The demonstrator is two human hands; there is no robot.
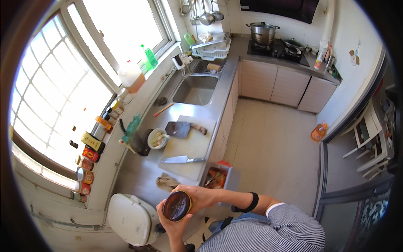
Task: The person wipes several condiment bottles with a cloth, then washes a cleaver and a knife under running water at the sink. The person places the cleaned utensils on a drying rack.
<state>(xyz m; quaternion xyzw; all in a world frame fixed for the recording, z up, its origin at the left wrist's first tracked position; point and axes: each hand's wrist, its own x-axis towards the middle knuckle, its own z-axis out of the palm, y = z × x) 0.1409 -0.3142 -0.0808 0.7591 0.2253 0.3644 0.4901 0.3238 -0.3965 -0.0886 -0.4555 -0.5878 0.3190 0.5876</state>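
Both my hands hold a round glass jar [177,206] with dark brown contents, near the counter's front edge. My left hand [171,226] grips its lower left side, and my right hand [200,197] wraps its upper right side. Beyond them, a beige cloth [167,182] lies on the steel counter. A white cutting board [185,148] carries a kitchen knife [181,159] and a cleaver [179,129] with a patterned handle. A white bowl [157,138] with pale food pieces touches the board's left side.
A white rice cooker [132,219] stands left of my hands. Jars and a red tin [90,154] line the windowsill. A waste bin [231,179] stands below the counter's front edge. Farther off are the sink [196,91], a dish rack [214,53] and a steamer pot [263,33] on the stove.
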